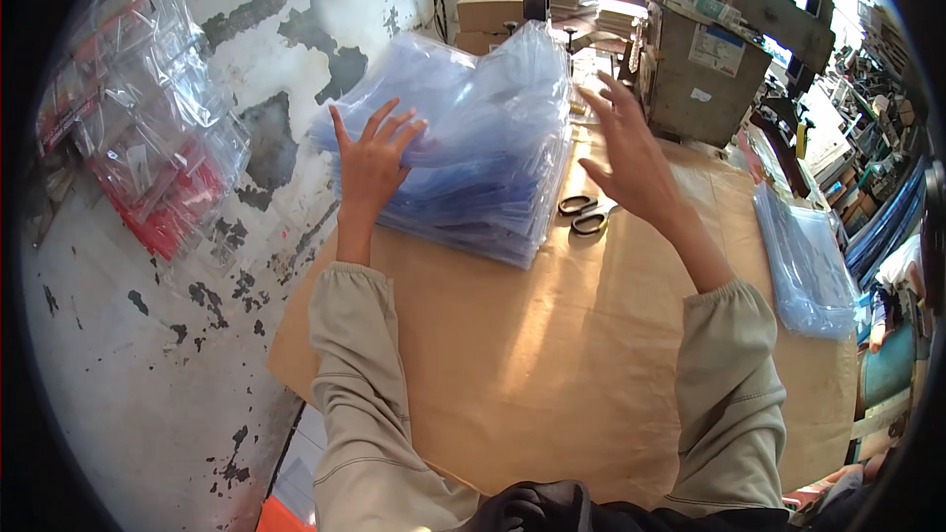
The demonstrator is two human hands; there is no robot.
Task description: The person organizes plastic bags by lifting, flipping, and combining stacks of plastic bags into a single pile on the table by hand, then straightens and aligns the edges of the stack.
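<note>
A tall stack of clear bluish plastic sheets or sleeves [483, 153] lies on the brown-covered table, its upper layers bulging and uneven. My left hand [374, 153] rests against the near left side of the stack with fingers spread, not gripping. To the right of the stack, my right hand [631, 153] is raised with the fingers apart and nothing in them. Black-handled scissors [588, 217] lie on the table between the stack and my right forearm; their blades are partly out of sight.
Another pile of clear plastic sleeves [808, 261] lies at the table's right edge. Behind stands a grey metal machine part [705, 69] with a label. Clear and red plastic packaging [163, 128] hangs on the peeling wall at left. Cardboard boxes [490, 15] sit at the back.
</note>
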